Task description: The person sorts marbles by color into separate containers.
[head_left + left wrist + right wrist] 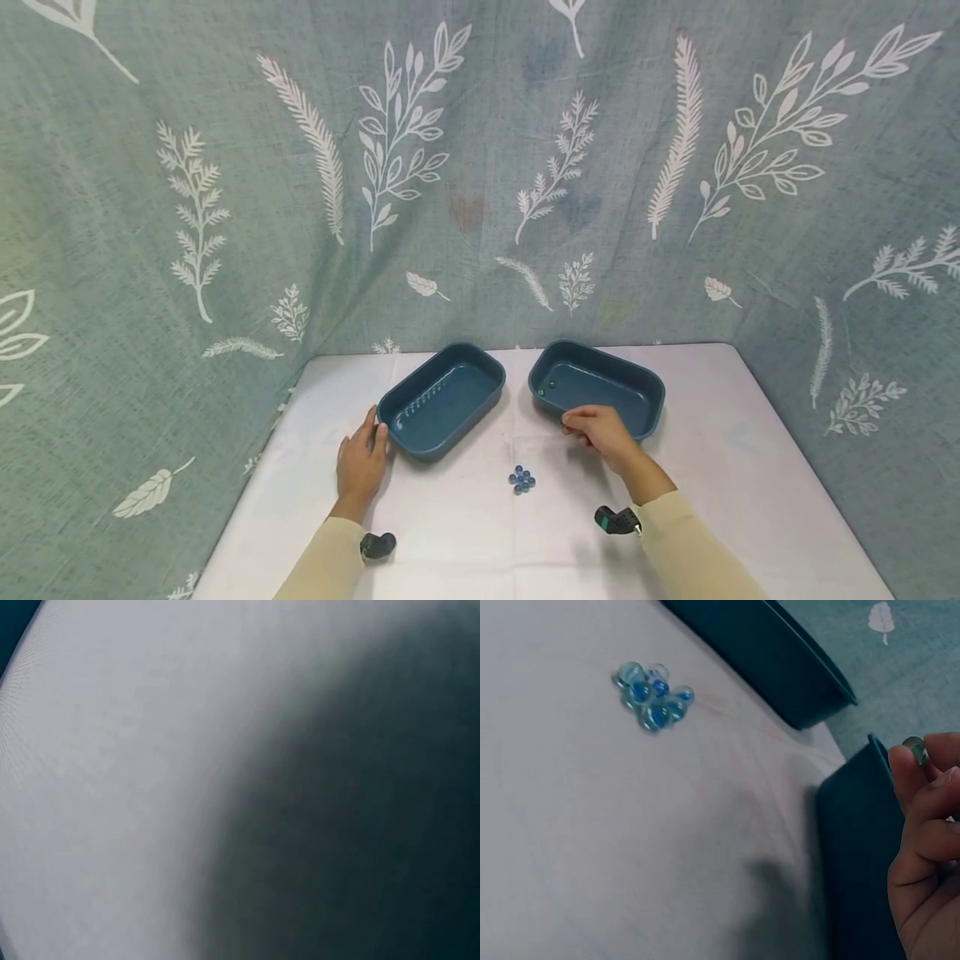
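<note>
My right hand [603,431] is over the near rim of the right blue tray [603,387]. In the right wrist view, its thumb and finger pinch a clear greenish marble [915,749]. Two green marbles [552,384] lie inside that tray towards its left end. On the cloth between the hands sits a cluster of several blue marbles [521,479]. My left hand [362,467] rests beside the near left corner of the left blue tray [450,404], fingers extended and seemingly touching its rim. Only cloth, a dark blur and a tray edge show in the left wrist view.
A white cloth [450,517] covers the table. Patterned green-grey fabric [465,275] hangs behind it and along both sides. Black wrist cameras [617,520] stick out inward from both sleeves. A narrow gap separates the two trays.
</note>
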`<state>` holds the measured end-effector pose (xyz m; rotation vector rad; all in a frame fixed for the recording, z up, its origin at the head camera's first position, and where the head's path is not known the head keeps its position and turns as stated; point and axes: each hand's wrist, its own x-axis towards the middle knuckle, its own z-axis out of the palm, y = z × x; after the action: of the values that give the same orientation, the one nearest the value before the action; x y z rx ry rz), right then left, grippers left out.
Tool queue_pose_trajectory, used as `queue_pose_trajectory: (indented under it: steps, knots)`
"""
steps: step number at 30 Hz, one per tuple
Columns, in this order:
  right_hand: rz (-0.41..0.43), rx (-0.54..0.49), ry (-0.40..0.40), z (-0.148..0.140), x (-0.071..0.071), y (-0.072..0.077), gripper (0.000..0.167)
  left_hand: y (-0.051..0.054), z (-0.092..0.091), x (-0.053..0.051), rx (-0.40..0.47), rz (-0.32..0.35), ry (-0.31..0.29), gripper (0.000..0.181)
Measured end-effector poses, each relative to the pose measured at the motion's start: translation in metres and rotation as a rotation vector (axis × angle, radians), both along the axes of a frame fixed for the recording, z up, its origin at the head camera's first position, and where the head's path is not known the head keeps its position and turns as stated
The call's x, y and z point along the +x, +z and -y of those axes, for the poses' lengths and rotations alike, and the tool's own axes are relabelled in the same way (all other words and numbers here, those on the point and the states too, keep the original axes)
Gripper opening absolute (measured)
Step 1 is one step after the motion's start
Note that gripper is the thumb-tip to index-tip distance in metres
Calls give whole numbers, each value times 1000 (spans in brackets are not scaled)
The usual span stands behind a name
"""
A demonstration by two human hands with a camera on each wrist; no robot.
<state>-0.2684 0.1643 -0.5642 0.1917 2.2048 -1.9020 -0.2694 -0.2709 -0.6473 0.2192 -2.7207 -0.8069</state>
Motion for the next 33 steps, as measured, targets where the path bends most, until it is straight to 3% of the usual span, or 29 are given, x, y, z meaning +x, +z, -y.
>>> queue_pose_trajectory:
  steps: [10, 16, 22, 33]
  knots:
    - [-1, 24, -5, -29, -7, 19, 28, -2, 3, 0, -5, -9, -2, 61]
    - [1, -23, 4, -42, -13, 25, 35, -2, 1, 2, -1, 0, -6, 61]
    - [27, -45, -14, -52, -25, 23, 39, -4, 2, 0, 5, -11, -13, 61]
    - [61, 88, -83, -56, -49, 12, 31, 1, 0, 2, 7, -6, -11, 61]
